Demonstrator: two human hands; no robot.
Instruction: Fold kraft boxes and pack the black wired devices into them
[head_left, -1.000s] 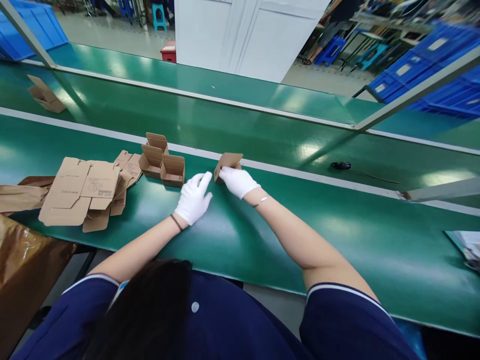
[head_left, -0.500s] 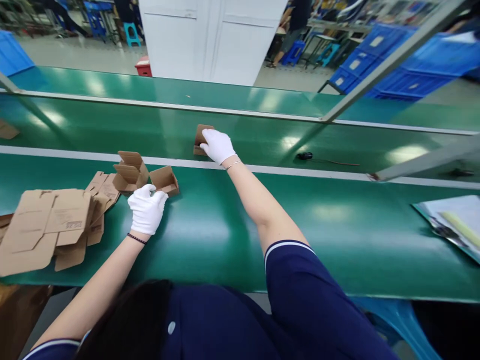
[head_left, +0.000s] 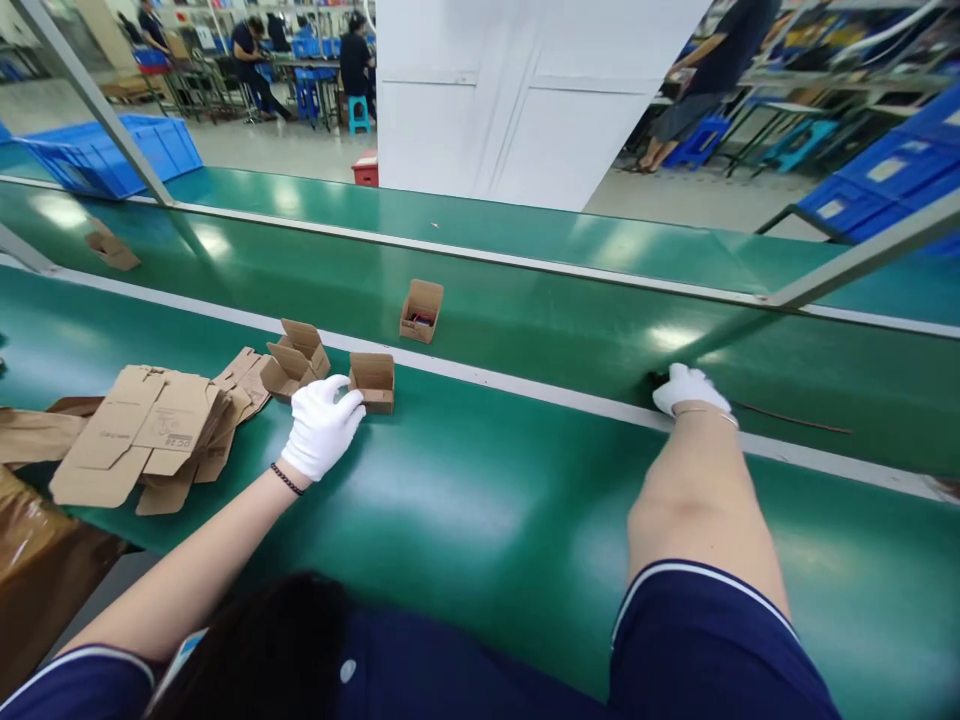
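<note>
My left hand, in a white glove, has its thumb and fingers curled at the left front corner of a small open cardboard box. Just left of that box stands another open cardboard box with raised flaps. My right hand, also gloved, reaches far out to the right. Its fingers are closed over a small black object that is mostly hidden; a thin brown cord lies to its right. A third open box, with something dark and reddish inside, stands beyond the white strip.
Flattened cardboard cartons lie stacked at the left. A brown box and a blue crate are farther back. Metal posts rise from the green bench. People work beyond a white cabinet.
My right hand has left the far box and moved right onto the black object. My left hand stays at the near box, which has turned slightly. The view has shifted.
</note>
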